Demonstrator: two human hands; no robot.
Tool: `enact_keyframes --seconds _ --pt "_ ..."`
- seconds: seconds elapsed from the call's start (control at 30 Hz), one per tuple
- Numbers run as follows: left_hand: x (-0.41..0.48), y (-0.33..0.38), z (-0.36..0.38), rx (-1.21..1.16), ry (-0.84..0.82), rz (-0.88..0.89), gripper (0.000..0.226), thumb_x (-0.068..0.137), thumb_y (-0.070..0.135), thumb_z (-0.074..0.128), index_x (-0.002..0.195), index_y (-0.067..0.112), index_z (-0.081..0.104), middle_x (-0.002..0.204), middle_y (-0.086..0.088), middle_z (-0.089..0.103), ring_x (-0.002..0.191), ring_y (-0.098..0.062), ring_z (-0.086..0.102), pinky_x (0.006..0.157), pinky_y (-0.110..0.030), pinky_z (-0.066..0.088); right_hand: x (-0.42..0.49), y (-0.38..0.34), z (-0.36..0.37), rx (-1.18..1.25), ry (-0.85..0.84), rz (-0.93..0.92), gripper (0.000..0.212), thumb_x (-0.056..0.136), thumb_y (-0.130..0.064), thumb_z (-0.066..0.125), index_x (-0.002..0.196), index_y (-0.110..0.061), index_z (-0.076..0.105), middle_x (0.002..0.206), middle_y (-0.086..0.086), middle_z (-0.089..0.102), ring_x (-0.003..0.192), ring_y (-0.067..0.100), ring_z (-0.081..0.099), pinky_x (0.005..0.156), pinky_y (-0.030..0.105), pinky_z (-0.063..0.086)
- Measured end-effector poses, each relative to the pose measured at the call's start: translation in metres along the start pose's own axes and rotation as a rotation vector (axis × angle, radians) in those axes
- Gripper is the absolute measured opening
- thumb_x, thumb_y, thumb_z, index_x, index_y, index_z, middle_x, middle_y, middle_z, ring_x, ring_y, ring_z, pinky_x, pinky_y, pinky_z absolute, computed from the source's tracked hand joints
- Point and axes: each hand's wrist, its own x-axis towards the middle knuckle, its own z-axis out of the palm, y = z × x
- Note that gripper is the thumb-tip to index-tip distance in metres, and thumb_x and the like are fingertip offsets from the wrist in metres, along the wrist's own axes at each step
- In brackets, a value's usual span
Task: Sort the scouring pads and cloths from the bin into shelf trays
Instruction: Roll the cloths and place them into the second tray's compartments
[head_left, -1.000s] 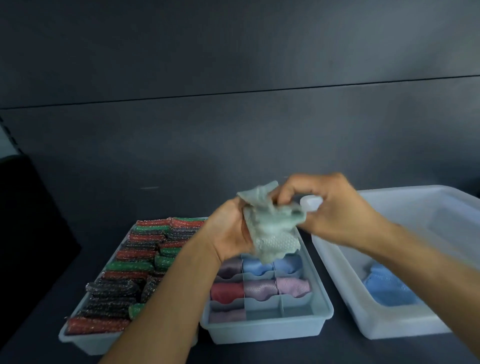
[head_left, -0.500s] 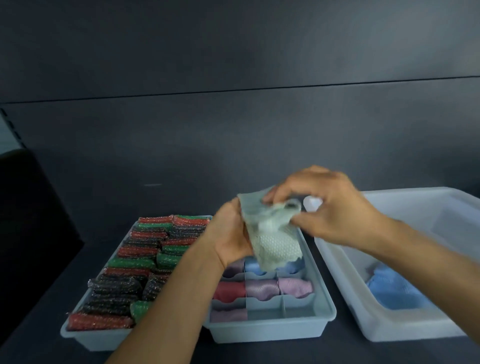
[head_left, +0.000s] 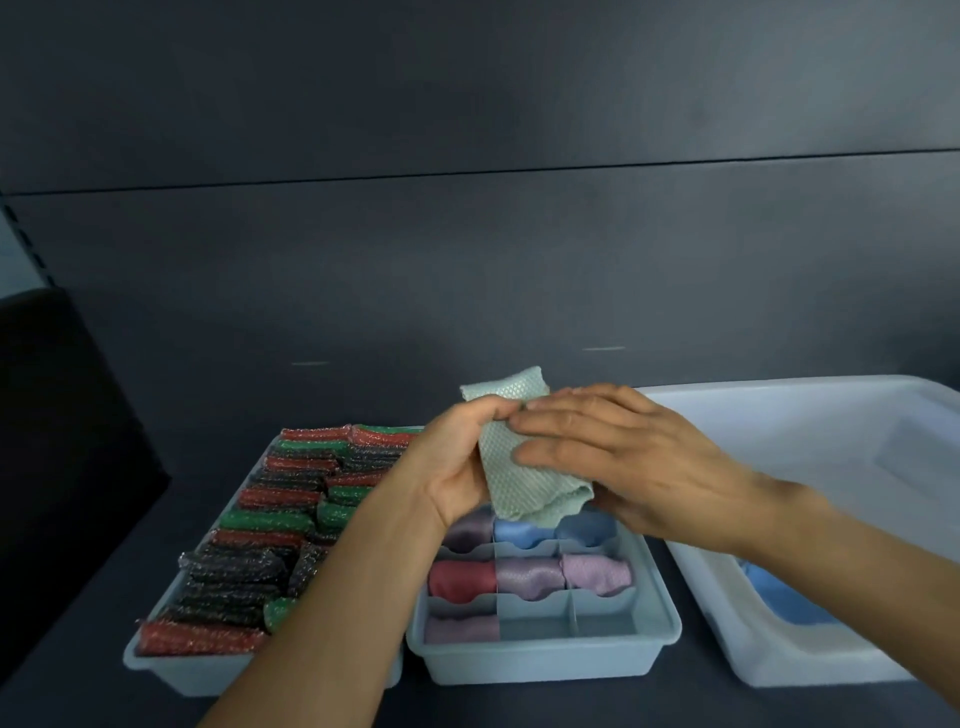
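Dark shelving is looming behind; at frame centre your left hand (head_left: 454, 470) is gripping the pale green waffle-weave cloth (head_left: 511, 488), your flat right hand (head_left: 644, 457) pressing it. Roll tightly to fit the divided pale-blue plastic tray (head_left: 545, 662) below.

Both hands (head_left: 524, 457) fold a pale green cloth (head_left: 530, 467) above the divided tray (head_left: 545, 654).

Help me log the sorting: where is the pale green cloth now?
Head view, centre: the pale green cloth is held between the left hand and right hand, above the far row of the divided tray.
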Motion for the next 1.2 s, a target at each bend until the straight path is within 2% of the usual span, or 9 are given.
enact_keyframes --seconds 0.07,0.13,0.27,0.43,0.7,0.8,0.93,1.1,1.2 --pt "-0.001 -0.005 0.002 0.009 -0.024 -0.03 0.028 0.079 0.019 0.052 0.1 0.004 0.063 0.091 -0.014 0.066 0.074 -0.024 0.066 0.067 -0.036 0.057 0.006 -0.006 0.002 0.201 0.19 0.165 0.039 0.075 -0.002 0.058 0.108 -0.021 0.069 0.117 -0.011 0.067 0.114 0.007 0.057 0.091 0.027 0.04" --pt "0.002 -0.009 0.0 0.026 0.002 0.038 0.031 0.087 0.029 0.051 0.106 0.008 0.063 0.102 -0.012 0.068 0.087 -0.025 0.066 0.076 -0.04 0.055 0.015 -0.015 -0.001 0.591 0.366 0.468 0.023 0.083 -0.002 0.06 0.097 -0.016 0.072 0.093 -0.012 0.071 0.087 -0.003 0.06 0.078 0.021 0.041" --pt "-0.004 -0.013 -0.004 0.056 -0.072 0.133 0.087 0.085 0.077 0.025 0.124 0.009 0.064 0.118 -0.013 0.069 0.109 -0.027 0.066 0.095 -0.044 0.049 0.019 -0.009 0.001 1.323 0.432 0.932 0.01 0.087 -0.004 0.066 0.097 -0.002 0.068 0.079 0.008 0.073 0.069 0.016 0.064 0.064 0.028 0.049" --pt "-0.007 -0.018 -0.003 0.354 0.074 0.356 0.043 0.077 0.039 0.072 0.113 0.015 0.07 0.112 -0.013 0.071 0.101 -0.026 0.067 0.089 -0.043 0.052 0.017 -0.01 0.003 1.339 0.375 0.985 0.006 0.089 -0.011 0.065 0.09 -0.007 0.069 0.062 0.012 0.057 0.049 0.014 0.048 0.045 0.019 0.038" --pt "-0.011 -0.021 -0.007 0.204 -0.037 0.198 0.053 0.078 0.037 0.074 0.123 0.008 0.066 0.129 -0.022 0.062 0.116 -0.033 0.062 0.102 -0.051 0.048 0.012 -0.006 0.003 1.432 0.291 0.859 0.019 0.085 -0.023 0.07 0.099 -0.011 0.07 0.085 0.031 0.064 0.069 0.028 0.057 0.057 0.032 0.044" --pt "-0.01 -0.02 -0.004 0.191 -0.014 0.35 0.04 0.078 0.02 0.071 0.117 0.011 0.067 0.114 -0.019 0.068 0.098 -0.028 0.065 0.088 -0.044 0.053 0.012 -0.006 0.004 1.444 0.314 0.867 0.017 0.085 -0.019 0.067 0.099 -0.01 0.07 0.075 0.019 0.059 0.059 0.023 0.047 0.046 0.025 0.038" --pt "-0.015 -0.019 -0.002 0.291 -0.001 0.495 0.015 0.08 0.009 0.068 0.08 0.023 0.073 0.085 -0.001 0.07 0.076 -0.012 0.065 0.061 -0.028 0.051 0.01 -0.006 0.005 1.551 0.361 0.832 0.012 0.081 -0.009 0.062 0.086 -0.012 0.073 0.083 0.028 0.056 0.078 0.032 0.043 0.067 0.044 0.031" --pt "-0.019 -0.014 -0.002 0.182 -0.049 0.34 0.043 0.088 0.045 0.044 0.115 0.021 0.067 0.105 -0.007 0.067 0.086 -0.021 0.063 0.071 -0.037 0.05 0.012 -0.005 0.005 1.246 0.398 0.797 0.048 0.086 0.017 0.046 0.065 -0.018 0.072 0.068 0.023 0.056 0.057 0.032 0.038 0.055 0.035 0.034" --pt "-0.019 -0.018 -0.002 0.373 -0.033 0.307 0.043 0.086 0.047 0.062 0.11 0.012 0.071 0.108 -0.016 0.071 0.096 -0.031 0.069 0.069 -0.044 0.058 0.013 -0.008 0.009 1.096 0.368 0.717 0.053 0.08 0.023 0.042 0.067 -0.019 0.071 0.071 0.014 0.064 0.063 0.044 0.043 0.056 0.04 0.034"
